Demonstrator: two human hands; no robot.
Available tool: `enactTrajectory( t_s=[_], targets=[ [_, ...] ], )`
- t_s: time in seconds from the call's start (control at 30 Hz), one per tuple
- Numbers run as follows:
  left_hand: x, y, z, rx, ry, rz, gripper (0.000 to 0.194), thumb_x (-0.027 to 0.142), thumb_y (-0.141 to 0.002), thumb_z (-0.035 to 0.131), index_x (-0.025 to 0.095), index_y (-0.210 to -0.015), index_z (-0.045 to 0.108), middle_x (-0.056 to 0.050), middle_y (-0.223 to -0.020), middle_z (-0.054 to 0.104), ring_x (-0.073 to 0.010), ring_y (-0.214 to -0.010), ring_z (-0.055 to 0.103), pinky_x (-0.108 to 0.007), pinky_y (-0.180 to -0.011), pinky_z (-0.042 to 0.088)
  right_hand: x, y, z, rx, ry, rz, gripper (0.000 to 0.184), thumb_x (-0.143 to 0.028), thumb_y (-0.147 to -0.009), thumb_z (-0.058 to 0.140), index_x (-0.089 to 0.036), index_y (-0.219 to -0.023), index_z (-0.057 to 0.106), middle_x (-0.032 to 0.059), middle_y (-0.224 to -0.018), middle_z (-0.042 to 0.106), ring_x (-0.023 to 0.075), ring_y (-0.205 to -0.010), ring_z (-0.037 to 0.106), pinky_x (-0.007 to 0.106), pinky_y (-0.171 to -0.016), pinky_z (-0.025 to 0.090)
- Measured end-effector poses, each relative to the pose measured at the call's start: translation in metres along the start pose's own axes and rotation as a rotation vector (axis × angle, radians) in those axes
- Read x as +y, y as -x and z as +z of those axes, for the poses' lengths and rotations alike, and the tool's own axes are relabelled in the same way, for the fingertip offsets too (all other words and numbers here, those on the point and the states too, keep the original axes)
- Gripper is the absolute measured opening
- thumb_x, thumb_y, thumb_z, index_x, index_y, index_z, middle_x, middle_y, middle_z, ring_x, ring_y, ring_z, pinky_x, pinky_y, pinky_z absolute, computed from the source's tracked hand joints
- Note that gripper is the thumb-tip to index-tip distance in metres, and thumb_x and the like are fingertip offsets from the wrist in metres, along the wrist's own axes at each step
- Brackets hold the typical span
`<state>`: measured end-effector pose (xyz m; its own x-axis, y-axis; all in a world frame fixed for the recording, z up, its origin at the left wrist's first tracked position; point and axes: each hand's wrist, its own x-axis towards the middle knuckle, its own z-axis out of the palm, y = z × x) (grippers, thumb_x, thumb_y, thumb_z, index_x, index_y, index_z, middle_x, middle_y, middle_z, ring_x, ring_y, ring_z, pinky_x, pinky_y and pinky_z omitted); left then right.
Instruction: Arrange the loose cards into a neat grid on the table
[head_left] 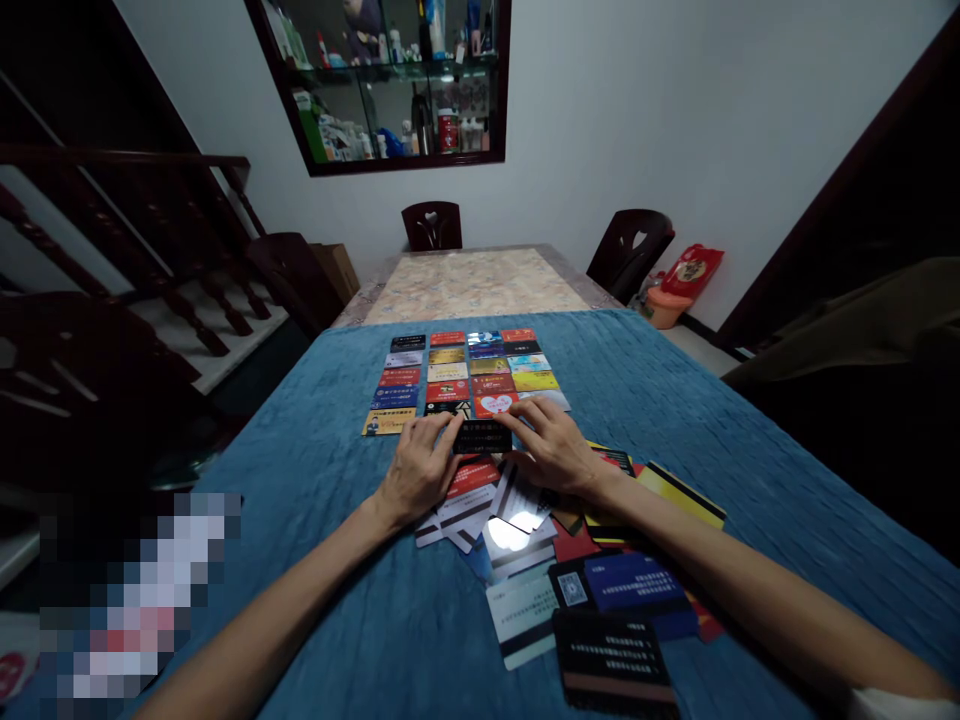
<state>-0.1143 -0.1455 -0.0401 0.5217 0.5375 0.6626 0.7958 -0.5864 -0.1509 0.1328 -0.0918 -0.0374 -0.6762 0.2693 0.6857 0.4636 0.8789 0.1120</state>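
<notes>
My left hand and my right hand both pinch a black card by its two ends, low over the blue cloth. Just beyond it lies a neat grid of cards in four columns, in red, blue, yellow and black. Under my wrists and toward me a loose heap of cards is scattered, with a blue card and a black card nearest me.
The blue cloth covers the near part of a long table; its far part shows a patterned top. Two dark chairs stand at the far end. A wooden stair rail runs on the left, a glass wall cabinet hangs ahead.
</notes>
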Motion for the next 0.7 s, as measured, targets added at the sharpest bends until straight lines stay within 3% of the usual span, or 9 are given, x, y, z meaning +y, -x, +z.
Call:
enactTrajectory(
  t_s=[0.3,0.53,0.7],
  targets=[
    [-0.001,-0.002,0.0,-0.036,-0.13,0.04,0.046,0.019,-0.094,0.05,0.008,-0.139,0.047,-0.02,-0.12,0.064,-0.031,-0.111,0.059,-0.047,-0.093,0.045,-0.003,-0.004,-0.004,-0.032,0.023,0.001,0.042,-0.031,-0.094,0.057,-0.011,-0.13,0.054,0.0166,-0.11,0.058,0.0286,-0.097,0.048,0.043,-0.081,0.048],
    [-0.004,-0.013,-0.011,-0.217,-0.212,0.013,0.043,0.024,-0.093,0.053,0.009,-0.133,0.054,-0.018,-0.127,0.063,-0.0318,-0.12,0.054,-0.047,-0.098,0.043,-0.003,-0.009,-0.005,-0.081,0.022,0.047,0.044,-0.03,-0.09,0.062,-0.012,-0.129,0.055,0.0175,-0.111,0.059,0.03,-0.1,0.048,0.044,-0.08,0.049],
    [-0.018,-0.029,-0.022,-0.342,-0.204,0.05,0.046,0.025,-0.092,0.054,0.009,-0.135,0.053,-0.018,-0.131,0.062,-0.0321,-0.123,0.052,-0.048,-0.1,0.042,0.008,-0.022,-0.004,-0.136,0.008,0.024,0.046,-0.033,-0.087,0.064,-0.011,-0.127,0.055,0.017,-0.109,0.059,0.0296,-0.097,0.048,0.045,-0.08,0.048]
  ],
)
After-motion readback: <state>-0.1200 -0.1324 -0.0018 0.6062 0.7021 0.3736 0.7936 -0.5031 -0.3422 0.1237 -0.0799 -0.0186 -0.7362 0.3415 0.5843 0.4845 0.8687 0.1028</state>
